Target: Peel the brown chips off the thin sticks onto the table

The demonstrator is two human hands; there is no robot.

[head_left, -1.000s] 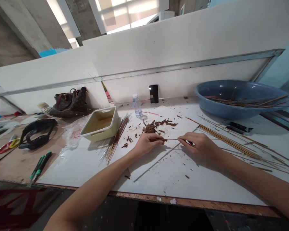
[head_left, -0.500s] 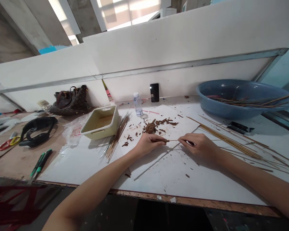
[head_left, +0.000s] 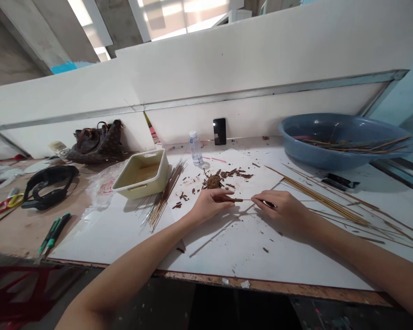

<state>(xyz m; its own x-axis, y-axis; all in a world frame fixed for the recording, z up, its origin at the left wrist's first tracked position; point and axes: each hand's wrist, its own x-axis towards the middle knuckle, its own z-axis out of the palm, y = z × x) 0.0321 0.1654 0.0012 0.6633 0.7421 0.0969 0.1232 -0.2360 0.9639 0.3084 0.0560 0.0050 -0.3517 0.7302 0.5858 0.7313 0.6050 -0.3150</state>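
Observation:
Above the middle of the white sheet, my left hand (head_left: 209, 205) is closed on a slim brown piece (head_left: 237, 200) that sticks out past the fingertips. A thin stick (head_left: 247, 200) runs from this piece across to my right hand (head_left: 278, 205), whose fingertips pinch its other end. Something dark shows inside the right hand's grip, too hidden to name. Just beyond my left hand lies a brown clump (head_left: 214, 182) with crumbly dark bits (head_left: 237, 173) around it.
A cream basin (head_left: 141, 176) and a bundle of thin sticks (head_left: 167, 195) lie left. Rightward are long golden sticks (head_left: 325, 197) and a blue tub (head_left: 333, 156) holding sticks. A bottle (head_left: 196, 149) and a phone (head_left: 220, 132) stand behind; pliers (head_left: 55, 233) lie far left.
The whole view has shifted slightly, with things appearing a little further left. Both hands keep their hold, and the gap between them looks slightly narrower.

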